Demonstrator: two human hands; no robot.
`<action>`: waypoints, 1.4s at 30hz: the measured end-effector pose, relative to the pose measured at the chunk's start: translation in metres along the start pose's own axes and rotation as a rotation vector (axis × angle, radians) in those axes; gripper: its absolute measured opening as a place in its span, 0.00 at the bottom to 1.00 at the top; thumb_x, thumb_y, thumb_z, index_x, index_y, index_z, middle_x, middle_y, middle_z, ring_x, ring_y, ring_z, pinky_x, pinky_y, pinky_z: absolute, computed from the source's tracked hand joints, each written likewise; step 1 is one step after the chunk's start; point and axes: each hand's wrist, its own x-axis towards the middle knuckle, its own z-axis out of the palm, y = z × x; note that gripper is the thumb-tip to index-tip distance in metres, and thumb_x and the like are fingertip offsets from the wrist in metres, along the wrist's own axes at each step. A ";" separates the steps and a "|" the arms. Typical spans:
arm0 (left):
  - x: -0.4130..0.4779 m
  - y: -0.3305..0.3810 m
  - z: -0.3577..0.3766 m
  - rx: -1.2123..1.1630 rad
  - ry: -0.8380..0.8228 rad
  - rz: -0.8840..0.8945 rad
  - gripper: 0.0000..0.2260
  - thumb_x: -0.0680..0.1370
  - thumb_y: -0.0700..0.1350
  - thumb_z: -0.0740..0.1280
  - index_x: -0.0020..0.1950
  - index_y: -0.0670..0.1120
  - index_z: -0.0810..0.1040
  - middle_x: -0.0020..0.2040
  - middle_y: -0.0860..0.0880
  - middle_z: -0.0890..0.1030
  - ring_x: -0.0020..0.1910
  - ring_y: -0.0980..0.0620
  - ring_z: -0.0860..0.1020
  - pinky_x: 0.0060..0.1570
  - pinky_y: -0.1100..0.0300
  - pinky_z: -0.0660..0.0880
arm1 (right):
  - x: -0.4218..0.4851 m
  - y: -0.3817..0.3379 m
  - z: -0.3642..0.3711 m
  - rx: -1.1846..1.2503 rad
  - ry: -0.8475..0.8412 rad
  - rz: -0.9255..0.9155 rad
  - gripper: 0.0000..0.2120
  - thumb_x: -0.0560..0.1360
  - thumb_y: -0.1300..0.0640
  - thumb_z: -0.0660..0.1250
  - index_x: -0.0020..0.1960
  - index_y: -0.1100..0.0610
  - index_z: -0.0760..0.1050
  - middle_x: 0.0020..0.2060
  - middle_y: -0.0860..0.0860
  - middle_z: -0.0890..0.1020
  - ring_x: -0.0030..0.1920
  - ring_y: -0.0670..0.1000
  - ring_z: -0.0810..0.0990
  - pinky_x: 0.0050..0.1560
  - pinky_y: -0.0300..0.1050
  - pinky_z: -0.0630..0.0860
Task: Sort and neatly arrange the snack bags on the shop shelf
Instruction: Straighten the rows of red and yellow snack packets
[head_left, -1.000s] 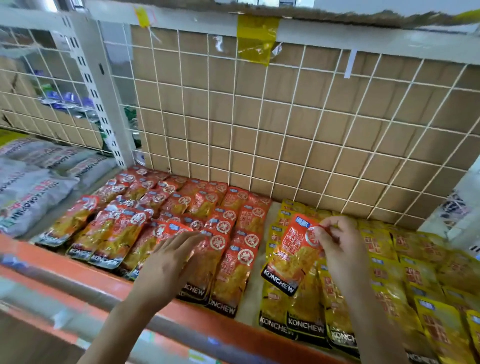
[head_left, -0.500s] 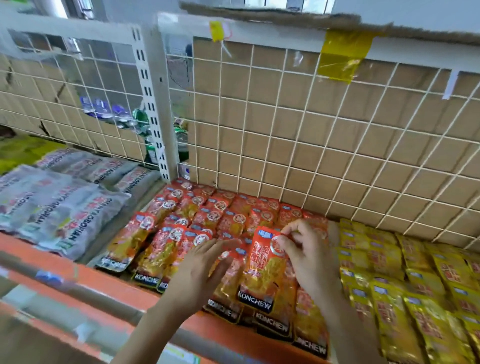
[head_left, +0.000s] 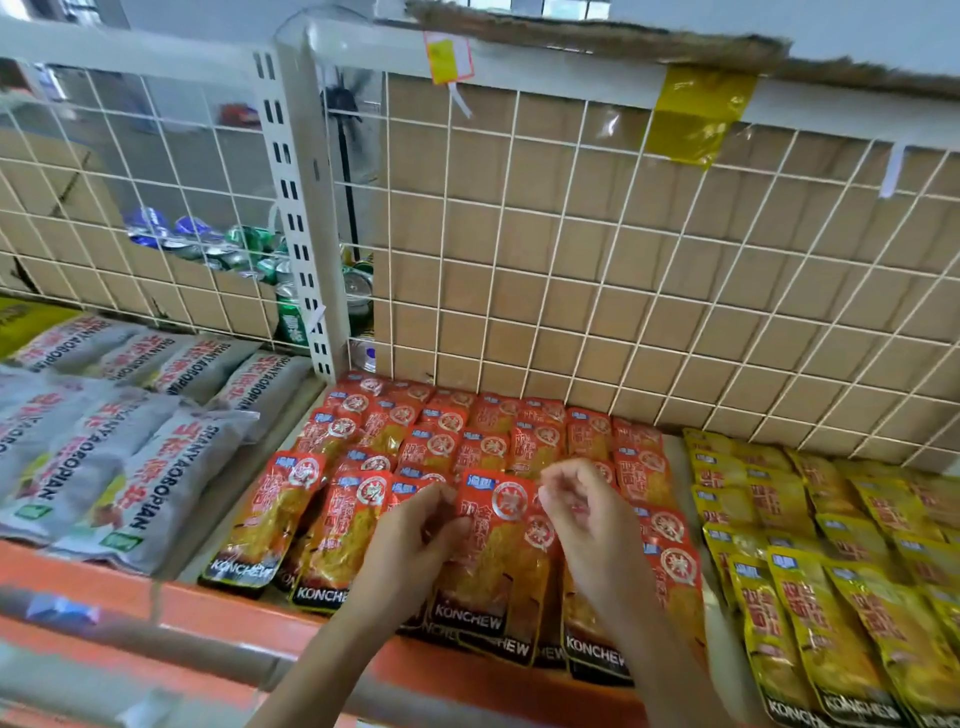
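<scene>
While red bags (head_left: 467, 441) lie sorted beside yellow bags (head_left: 779, 519), you have a front bag (head_left: 493, 551) on the red front row. Your left hand (head_left: 410, 551) pinches its edge. Your right hand (head_left: 587, 519) curls at its corner, grip unclear. The front row probably needs straightening.

Glossy, crinkly plastic film on the red snack bags (head_left: 431, 447) and the yellow snack bags (head_left: 831, 597), with bright glints along the creases. Duller, softer-looking plastic on the grey bags (head_left: 156, 483). White-coated metal for the wire grid (head_left: 563, 224) and the slotted upright (head_left: 306, 218), smooth and faintly shiny. Matt brown cardboard (head_left: 623, 291) behind the grid. Smooth orange paint on the shelf edge (head_left: 208, 608). Shiny translucent yellow tape (head_left: 696, 114) above.
</scene>
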 end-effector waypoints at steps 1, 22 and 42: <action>0.000 -0.001 -0.001 0.051 0.029 -0.002 0.07 0.75 0.41 0.69 0.42 0.51 0.72 0.31 0.57 0.75 0.32 0.61 0.73 0.34 0.67 0.70 | -0.001 0.003 -0.003 -0.021 0.009 0.004 0.05 0.76 0.57 0.66 0.49 0.48 0.73 0.43 0.41 0.80 0.47 0.38 0.78 0.45 0.30 0.74; -0.005 -0.005 0.015 0.624 0.186 0.027 0.14 0.71 0.42 0.72 0.56 0.45 0.77 0.44 0.50 0.79 0.38 0.48 0.77 0.33 0.55 0.74 | -0.020 0.025 -0.045 -0.155 -0.093 0.018 0.12 0.76 0.53 0.65 0.58 0.45 0.71 0.53 0.39 0.77 0.52 0.37 0.77 0.51 0.35 0.75; 0.002 -0.043 -0.105 0.781 0.199 -0.127 0.18 0.77 0.51 0.65 0.65 0.46 0.73 0.60 0.44 0.78 0.58 0.39 0.76 0.55 0.44 0.72 | 0.010 0.004 -0.003 -0.439 -0.160 -0.058 0.20 0.78 0.52 0.61 0.69 0.52 0.67 0.65 0.47 0.71 0.65 0.44 0.67 0.64 0.37 0.58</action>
